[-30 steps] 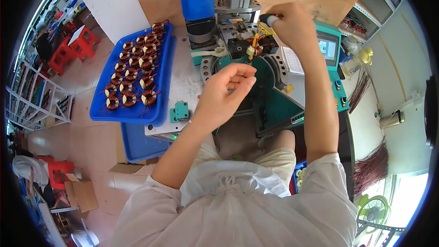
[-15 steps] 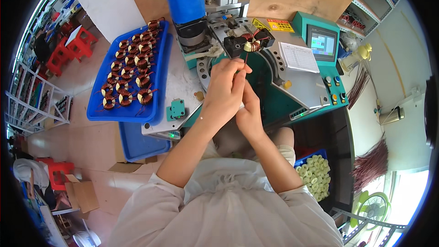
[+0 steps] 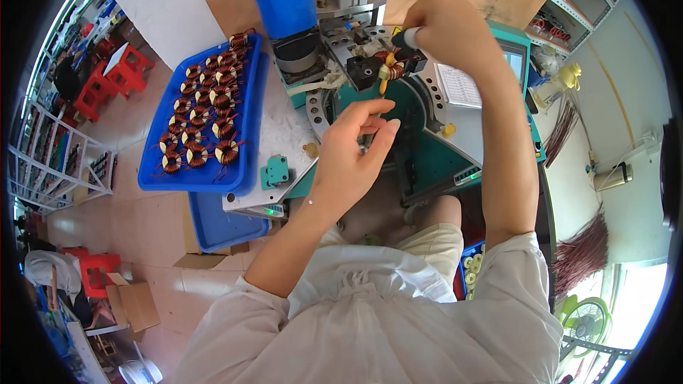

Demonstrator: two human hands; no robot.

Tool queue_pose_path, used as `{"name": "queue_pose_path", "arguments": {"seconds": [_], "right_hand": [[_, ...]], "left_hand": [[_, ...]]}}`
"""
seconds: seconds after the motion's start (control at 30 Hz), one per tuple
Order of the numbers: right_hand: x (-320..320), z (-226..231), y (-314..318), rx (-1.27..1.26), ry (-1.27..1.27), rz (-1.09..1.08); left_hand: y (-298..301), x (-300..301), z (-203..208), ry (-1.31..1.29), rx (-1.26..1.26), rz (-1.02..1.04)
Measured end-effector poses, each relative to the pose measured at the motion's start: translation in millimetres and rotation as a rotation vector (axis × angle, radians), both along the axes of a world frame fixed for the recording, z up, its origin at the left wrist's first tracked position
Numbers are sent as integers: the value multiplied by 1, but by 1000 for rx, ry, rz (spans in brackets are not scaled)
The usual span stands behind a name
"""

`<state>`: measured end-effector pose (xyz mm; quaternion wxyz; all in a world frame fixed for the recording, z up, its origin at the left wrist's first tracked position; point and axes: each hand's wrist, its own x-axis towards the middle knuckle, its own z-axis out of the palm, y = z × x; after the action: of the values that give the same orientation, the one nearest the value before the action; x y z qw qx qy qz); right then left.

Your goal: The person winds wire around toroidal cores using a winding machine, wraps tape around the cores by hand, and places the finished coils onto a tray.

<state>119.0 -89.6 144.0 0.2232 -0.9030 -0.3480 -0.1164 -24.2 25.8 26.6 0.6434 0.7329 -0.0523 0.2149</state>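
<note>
My right hand (image 3: 447, 32) is raised over the right side of the winding machine, fingers closed on a dark, rounded handle with a pale end (image 3: 408, 38). What the handle belongs to is hidden. Just below and left of it, a ring coil with red-brown wire (image 3: 390, 71) sits between the black clamp blocks (image 3: 363, 71). A short yellow piece (image 3: 383, 88) hangs under that coil; its kind is unclear. My left hand (image 3: 353, 146) is in front of the clamp, thumb and fingers apart, holding nothing I can see.
On the left, a blue tray (image 3: 247, 171) holds several wound ring coils (image 3: 226, 151). A small teal block (image 3: 274, 171) lies on the metal worktop. Paper sheets (image 3: 459, 87) and a control panel stand at right. A blue bin of pale rings (image 3: 471, 267) is low right.
My right hand has left my left hand and moved up and right to the dark handle. My left hand has opened and dropped slightly. The yellow piece now shows under the coil.
</note>
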Motion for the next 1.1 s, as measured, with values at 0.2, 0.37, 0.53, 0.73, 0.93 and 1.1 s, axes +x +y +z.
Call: {"name": "queue_pose_path", "arguments": {"seconds": [0.2,0.37,0.53,0.73,0.93,1.1], "right_hand": [[-36,-38,-24,396,-143,-159],[-71,-121,-99,589,-1,-244],[-71,-166,-210,1057,67,-604],[-14,-254,-386,537,-273,-1145],[24,-270,-409,1182,771,-1153],[29,-298,-417,1808,696,-831]], "left_hand": [[-10,40,-41,-18,16,208],[-13,77,-52,-144,42,331],[6,52,-43,-63,-40,224],[38,35,45,-132,1049,437],[50,41,52,-182,1232,479],[30,28,43,-168,1028,588]]}}
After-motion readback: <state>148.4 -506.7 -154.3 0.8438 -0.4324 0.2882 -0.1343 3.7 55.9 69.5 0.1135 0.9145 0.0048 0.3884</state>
